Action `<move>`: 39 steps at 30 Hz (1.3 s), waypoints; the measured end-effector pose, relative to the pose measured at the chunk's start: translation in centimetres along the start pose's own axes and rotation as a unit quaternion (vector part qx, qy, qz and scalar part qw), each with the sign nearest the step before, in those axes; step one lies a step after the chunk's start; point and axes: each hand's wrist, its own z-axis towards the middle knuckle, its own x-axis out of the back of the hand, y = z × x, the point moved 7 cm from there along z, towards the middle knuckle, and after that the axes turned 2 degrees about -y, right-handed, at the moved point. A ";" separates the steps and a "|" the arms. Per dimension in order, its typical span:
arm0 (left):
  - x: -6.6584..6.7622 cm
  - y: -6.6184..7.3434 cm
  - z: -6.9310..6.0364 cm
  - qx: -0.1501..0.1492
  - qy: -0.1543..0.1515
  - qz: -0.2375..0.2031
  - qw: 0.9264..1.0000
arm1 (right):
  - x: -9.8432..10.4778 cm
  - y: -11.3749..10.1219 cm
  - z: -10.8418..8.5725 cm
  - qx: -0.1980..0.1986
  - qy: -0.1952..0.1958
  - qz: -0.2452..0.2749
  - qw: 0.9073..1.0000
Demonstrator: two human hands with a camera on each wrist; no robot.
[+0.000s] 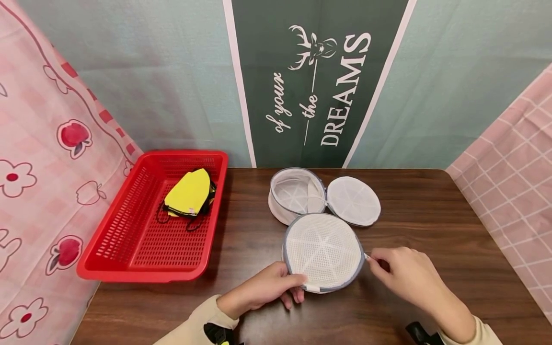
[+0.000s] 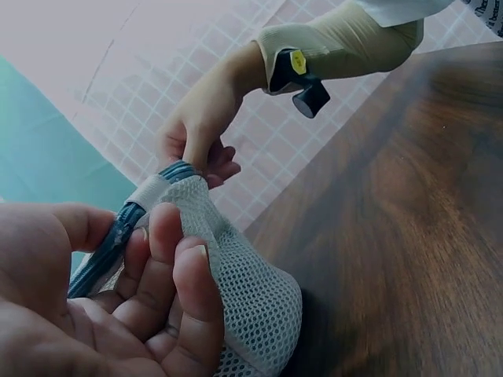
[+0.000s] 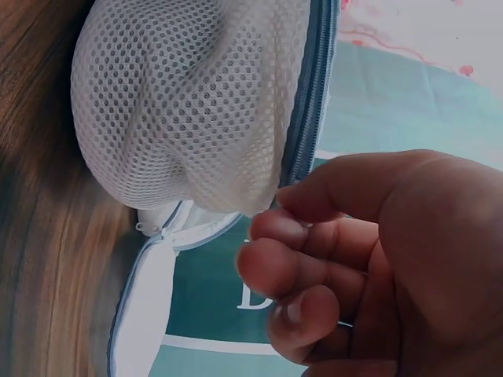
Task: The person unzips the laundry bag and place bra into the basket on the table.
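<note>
Mesh bag (image 1: pixel 324 251) between left hand (image 1: pixel 273 285), fingers curled round its near-left rim (image 2: pixel 98 265), and right hand (image 1: pixel 405 275), thumb and forefinger pinching its zipper (image 3: pixel 308 110) end

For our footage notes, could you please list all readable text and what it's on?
"of your": dark green curtain panel
"the": same panel
"DREAMS": same panel
Too small or blurred: label on the yellow cloth, yellow wrist badge, printed cloth, left wrist view's top right
No legible text: white tag on mesh bag

I face a teal printed fabric backdrop (image 1: pixel 172 72) beyond a wood-grain tabletop (image 1: pixel 431 211); pink patterned cloths (image 1: pixel 517 153) flank both.
</note>
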 end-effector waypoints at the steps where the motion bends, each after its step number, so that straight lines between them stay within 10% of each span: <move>1: 0.1 0.0 0.0 0.000 0.002 -0.001 1.000 | 0.0 -0.1 -0.1 0.001 -0.001 0.001 1.000; 14: 1.7 0.4 -0.7 -0.010 0.028 -0.005 1.000 | 0.2 -1.4 -0.8 0.085 0.017 0.054 0.995; 39: 5.4 1.5 -0.6 -0.050 0.164 -0.016 0.985 | -1.0 -5.7 -1.7 0.267 -0.051 0.205 0.940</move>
